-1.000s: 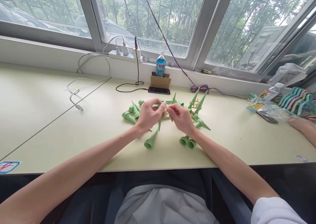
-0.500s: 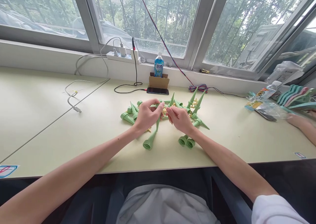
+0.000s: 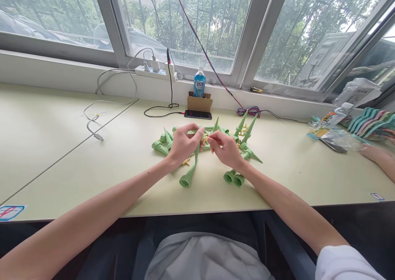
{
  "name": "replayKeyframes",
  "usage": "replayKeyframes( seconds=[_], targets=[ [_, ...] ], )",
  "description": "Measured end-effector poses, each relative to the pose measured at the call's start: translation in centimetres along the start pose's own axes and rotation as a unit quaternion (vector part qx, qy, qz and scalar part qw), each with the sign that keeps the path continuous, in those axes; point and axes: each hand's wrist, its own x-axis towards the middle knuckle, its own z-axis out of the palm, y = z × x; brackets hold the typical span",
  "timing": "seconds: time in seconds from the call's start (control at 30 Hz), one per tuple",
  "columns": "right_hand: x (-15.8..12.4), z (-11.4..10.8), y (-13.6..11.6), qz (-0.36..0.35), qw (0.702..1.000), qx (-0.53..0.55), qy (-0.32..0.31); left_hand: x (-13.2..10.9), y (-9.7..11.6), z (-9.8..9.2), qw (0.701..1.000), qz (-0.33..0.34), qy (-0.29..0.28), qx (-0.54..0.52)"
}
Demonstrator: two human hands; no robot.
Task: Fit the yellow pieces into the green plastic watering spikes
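Note:
My left hand (image 3: 182, 145) is closed around a green plastic watering spike (image 3: 197, 153), its tip pointing down toward me. Facing it, my right hand (image 3: 226, 151) pinches a small yellow valve piece (image 3: 205, 139) against the spike's upper part; fingers hide how far it is inserted. Just below lies a loose watering spike (image 3: 187, 177) with its threaded mouth toward me. Two more open-mouthed spikes (image 3: 233, 178) rest under my right wrist. Several spikes (image 3: 249, 130) stand or lie behind my hands, some with yellow pieces. Another yellow valve (image 3: 186, 162) lies by my left wrist.
Behind the pile are a phone (image 3: 198, 115) on a black cable and a blue bottle (image 3: 199, 83) in a cardboard box (image 3: 199, 103). A power strip (image 3: 156, 73) sits on the sill. At right, another person's hand (image 3: 372, 151) is near a drink bottle (image 3: 331, 120) and hangers (image 3: 370, 121).
My right fingers have shifted slightly, and the yellow valve shows more plainly between my hands. The view has moved a little. At far right, the hangers and the other person's hand have shifted.

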Motion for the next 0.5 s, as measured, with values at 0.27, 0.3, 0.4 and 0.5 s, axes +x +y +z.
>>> replayKeyframes(
  seconds=[0.27,0.3,0.4,0.5],
  targets=[
    [-0.02,0.01,-0.16,0.002,1.000,-0.024,0.005,-0.32,0.37,0.07,1.000,0.013,-0.004,0.019],
    [-0.03,0.05,-0.23,0.005,1.000,-0.011,0.009,-0.22,0.33,0.02,1.000,0.011,-0.002,0.017],
    [-0.02,0.20,-0.38,0.006,0.999,0.036,0.017,0.12,0.14,-0.13,1.000,0.005,0.006,0.008],
    [0.01,0.35,-0.37,-0.005,0.998,0.062,0.020,0.35,-0.04,-0.25,1.000,-0.003,0.017,-0.002]
  ],
)
